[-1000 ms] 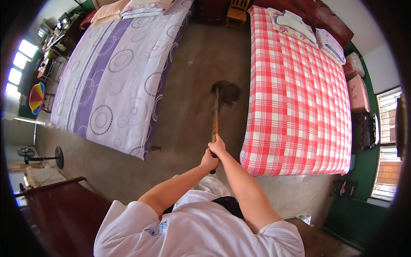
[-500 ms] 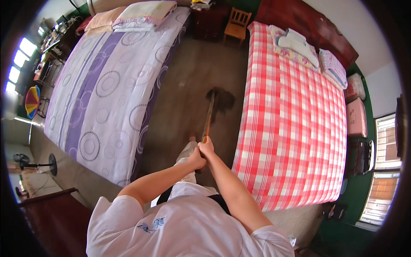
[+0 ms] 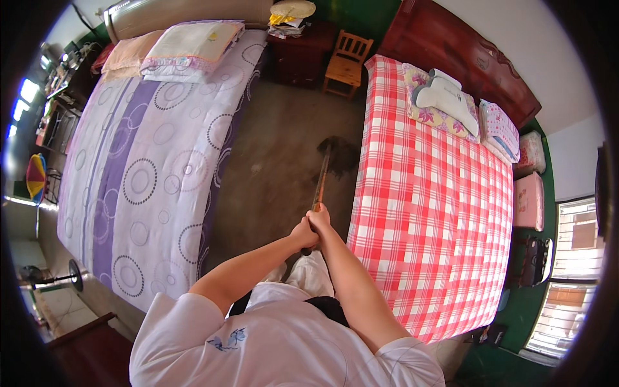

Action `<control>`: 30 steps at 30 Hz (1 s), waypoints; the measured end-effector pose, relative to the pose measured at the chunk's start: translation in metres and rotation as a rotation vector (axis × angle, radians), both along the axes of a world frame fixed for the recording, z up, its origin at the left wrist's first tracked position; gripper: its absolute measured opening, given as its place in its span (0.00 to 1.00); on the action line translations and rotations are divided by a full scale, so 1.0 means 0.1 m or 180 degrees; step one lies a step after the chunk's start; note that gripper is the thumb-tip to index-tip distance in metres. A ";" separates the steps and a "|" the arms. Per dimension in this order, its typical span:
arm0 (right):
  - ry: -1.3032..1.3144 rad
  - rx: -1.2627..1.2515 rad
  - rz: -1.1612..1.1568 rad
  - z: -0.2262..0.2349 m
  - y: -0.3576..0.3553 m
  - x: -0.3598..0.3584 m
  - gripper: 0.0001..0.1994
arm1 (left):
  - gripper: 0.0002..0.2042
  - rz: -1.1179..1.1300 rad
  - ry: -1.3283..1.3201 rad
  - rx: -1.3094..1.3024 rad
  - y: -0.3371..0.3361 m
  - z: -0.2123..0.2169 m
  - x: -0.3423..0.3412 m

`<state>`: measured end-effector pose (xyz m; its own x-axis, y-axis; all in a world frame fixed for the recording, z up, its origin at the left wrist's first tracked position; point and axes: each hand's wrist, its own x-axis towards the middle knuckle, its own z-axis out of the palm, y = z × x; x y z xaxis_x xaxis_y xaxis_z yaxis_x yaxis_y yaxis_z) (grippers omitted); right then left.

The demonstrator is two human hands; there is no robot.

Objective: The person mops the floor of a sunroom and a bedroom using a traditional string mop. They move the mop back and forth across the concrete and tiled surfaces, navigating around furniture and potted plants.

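Note:
My left hand [image 3: 304, 234] and my right hand [image 3: 319, 217] are both closed around the wooden handle of a mop [image 3: 320, 185], the right one a little farther forward. The butt of the handle shows just below my left hand. From my grip the handle slants away to a dark, shaggy mop head [image 3: 342, 155], which lies on the brown floor [image 3: 261, 164] close to the side of the red checked bed. My fingers are wrapped round the handle, so part of it is hidden.
A bed with a purple and white cover [image 3: 161, 174] borders the aisle on the left. On the right stands a bed with a red checked cover [image 3: 432, 213]. A wooden chair [image 3: 345, 68] and a dark red cabinet [image 3: 300, 55] are at the aisle's far end.
My view has shifted forward, showing more of the chair and cabinet. The mop head has come nearer to the red checked bed, and my feet have shifted. Both hands keep their grip.

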<state>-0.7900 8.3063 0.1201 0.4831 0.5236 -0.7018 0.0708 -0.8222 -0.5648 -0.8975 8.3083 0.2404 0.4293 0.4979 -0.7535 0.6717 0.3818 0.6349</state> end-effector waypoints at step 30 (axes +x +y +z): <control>0.1504 0.0417 -0.0895 -0.35 2.23 2.03 0.41 | 0.35 0.0306 -0.0062 0.0606 1.92 -0.85 1.74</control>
<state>-0.5865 8.5288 0.0849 0.2655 0.5174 -0.8135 -0.4263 -0.6939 -0.5804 -0.7237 8.5006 0.1556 0.3865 0.6698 -0.6340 0.6248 0.3154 0.7142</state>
